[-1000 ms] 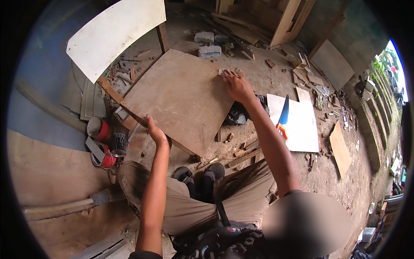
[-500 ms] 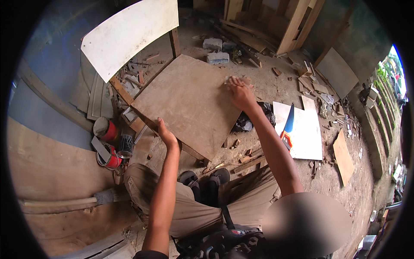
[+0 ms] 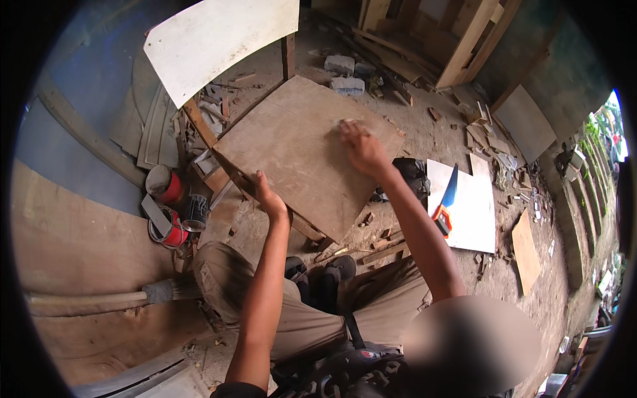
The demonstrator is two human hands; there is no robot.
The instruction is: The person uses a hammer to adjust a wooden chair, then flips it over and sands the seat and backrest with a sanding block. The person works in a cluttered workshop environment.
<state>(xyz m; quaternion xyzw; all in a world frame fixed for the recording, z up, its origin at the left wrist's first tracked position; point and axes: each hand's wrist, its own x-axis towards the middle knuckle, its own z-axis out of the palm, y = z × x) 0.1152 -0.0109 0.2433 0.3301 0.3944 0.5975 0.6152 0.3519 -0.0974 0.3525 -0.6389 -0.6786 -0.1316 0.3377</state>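
Observation:
A wooden chair stands in front of me, with a flat brown seat [image 3: 292,139] and a white curved backrest [image 3: 219,46] on its far left side. My left hand [image 3: 271,199] grips the seat's near left edge, thumb on top and the other fingers hidden below. Over the right part of the seat is my right hand [image 3: 365,152], its fingers bent and pressed together against the surface. Something small and pale shows at those fingertips, too unclear to name.
A handsaw [image 3: 446,205] with an orange handle lies on a white board [image 3: 474,229] at right. Paint cans [image 3: 166,184] and a brush broom [image 3: 159,292] are at left. Grey blocks [image 3: 347,86] and wood scraps litter the floor beyond. A black plastic bag [image 3: 411,176] sits beside the chair.
My right hand has slid over the seat from its far right edge inward, to the left and nearer. My left hand keeps its grip on the edge. The whole view has shifted slightly.

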